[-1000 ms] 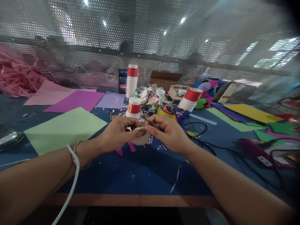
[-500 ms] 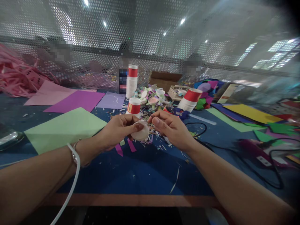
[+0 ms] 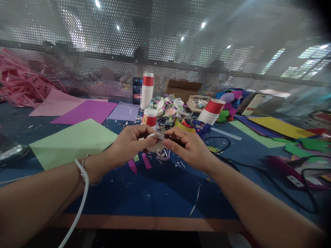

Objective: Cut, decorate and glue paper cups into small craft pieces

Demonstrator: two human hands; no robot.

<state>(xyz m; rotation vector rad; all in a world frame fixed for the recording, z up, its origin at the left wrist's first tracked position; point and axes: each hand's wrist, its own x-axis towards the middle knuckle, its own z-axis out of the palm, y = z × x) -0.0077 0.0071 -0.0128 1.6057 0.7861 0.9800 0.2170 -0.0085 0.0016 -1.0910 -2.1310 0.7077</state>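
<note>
L hand (image 3: pixel 130 143) pinches small round white paper-like pc (image 3: pixel 156 147) over blue tabletop (image 3: pixel 144 199); R hand (image 3: pixel 190 148), fingers curled, at pc's 3 o'clock, can't tell if gripping. Red-&-white paper cup (image 3: pixel 149 117) at 11, blue plastic glue gun (image 3: pixel 204 127) approx 2.

Moved right hand (image 3: pixel 190 148) back in toward the white round piece (image 3: pixel 156 147), narrowing the gap from half a second ago
</note>
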